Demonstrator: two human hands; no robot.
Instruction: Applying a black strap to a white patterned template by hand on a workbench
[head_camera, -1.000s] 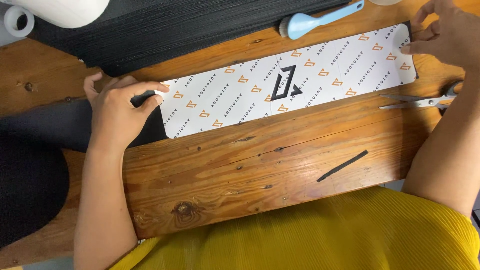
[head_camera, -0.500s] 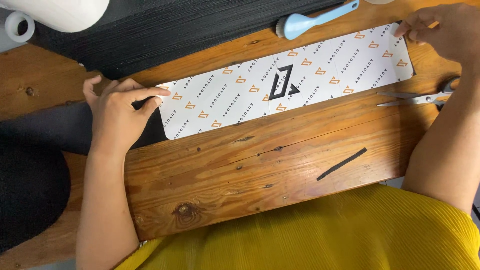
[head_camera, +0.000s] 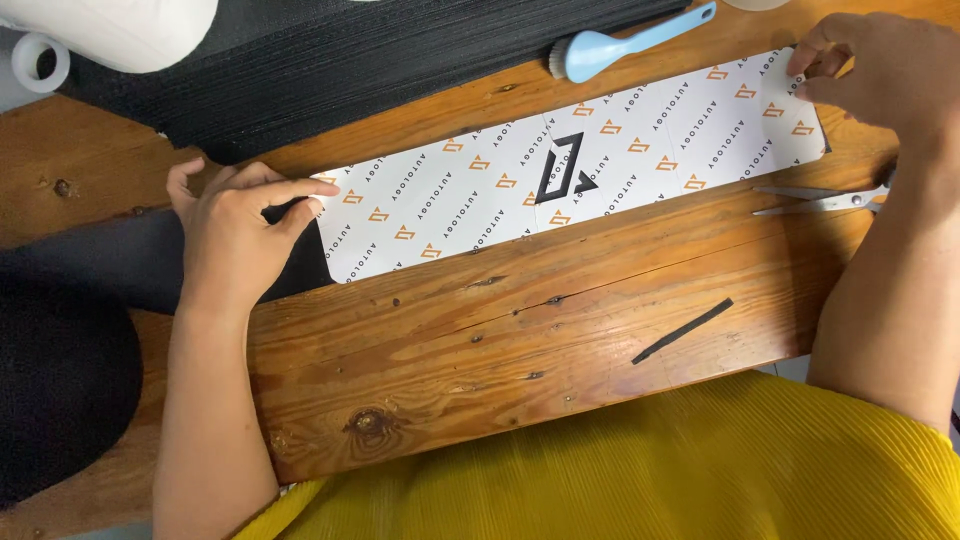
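A long white printed sheet (head_camera: 570, 170) with small orange marks and a black emblem lies slanted across the wooden counter (head_camera: 500, 340), from left of centre up to the upper right of the frame. The left hand (head_camera: 235, 235) rests on its left end, fingers loosely spread, forefinger tip pressing the corner; it pinches nothing. The right hand (head_camera: 880, 75), in the upper right, has its fingertips curled on the sheet's far corner; whether it nips the edge or only presses, I cannot tell.

With only the two ends held down, the sheet could skew or buckle in the middle if either hand slides, and a lifted corner could crease.

Scissors (head_camera: 820, 200) lie just beside the lower right edge, partly under the right forearm, where an elbow might knock them. A blue brush (head_camera: 630, 40) sits above the sheet, near its top edge. Black ribbed material (head_camera: 350, 70) fills the upper left. A thin black strip (head_camera: 683, 331) lies apart, lower right.
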